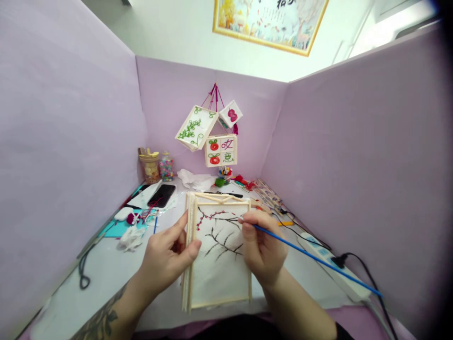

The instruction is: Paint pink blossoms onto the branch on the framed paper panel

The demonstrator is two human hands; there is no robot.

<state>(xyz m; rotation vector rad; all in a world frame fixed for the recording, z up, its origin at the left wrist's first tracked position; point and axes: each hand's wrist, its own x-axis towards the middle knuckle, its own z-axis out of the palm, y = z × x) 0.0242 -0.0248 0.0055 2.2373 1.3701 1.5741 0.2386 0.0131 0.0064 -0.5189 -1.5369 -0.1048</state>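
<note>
Both my hands are close to me, above the table's near edge. My left hand (166, 259) curls around the wooden frame (216, 252), flat white cloth stretched inside. My right hand (261, 248) pinches a thin blue brush (314, 257), tip on the cloth, handle pointing right.

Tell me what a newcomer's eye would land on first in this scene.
First, the wooden-framed lantern panel at centre, painted with dark branches and red blossoms; the left hand steadies its left edge while the right hand holds a blue paintbrush to the paper. Behind, finished lantern panels with green vines and red fruit hang against the lilac partition. A black phone lies at left on the table.
</note>
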